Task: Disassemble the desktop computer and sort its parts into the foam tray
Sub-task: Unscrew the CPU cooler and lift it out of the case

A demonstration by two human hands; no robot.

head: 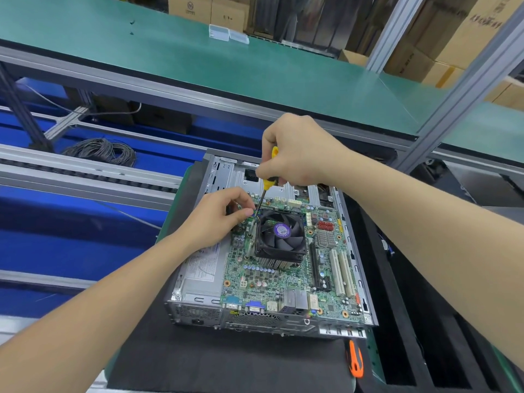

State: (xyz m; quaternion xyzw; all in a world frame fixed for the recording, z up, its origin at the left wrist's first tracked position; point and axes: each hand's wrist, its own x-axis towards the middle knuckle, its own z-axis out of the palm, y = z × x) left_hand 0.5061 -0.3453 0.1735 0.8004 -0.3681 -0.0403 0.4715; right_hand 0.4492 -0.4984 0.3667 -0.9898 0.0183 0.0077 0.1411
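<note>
The opened computer case (357, 252) showed a green motherboard (279, 280) and a black fan (280, 234). Fingers of the right hand (295, 148) grasped a yellow screwdriver (266, 183); those of the left hand (218, 217) were curled, grasp unclear.

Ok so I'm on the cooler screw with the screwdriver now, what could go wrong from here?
The screwdriver in your right hand meets the far left corner of the fan, and your left hand curls its fingers right beside the tip: a slip could jab them. The same slip could scrape the motherboard and its small parts around that corner. A loosened screw might drop among them.
</note>
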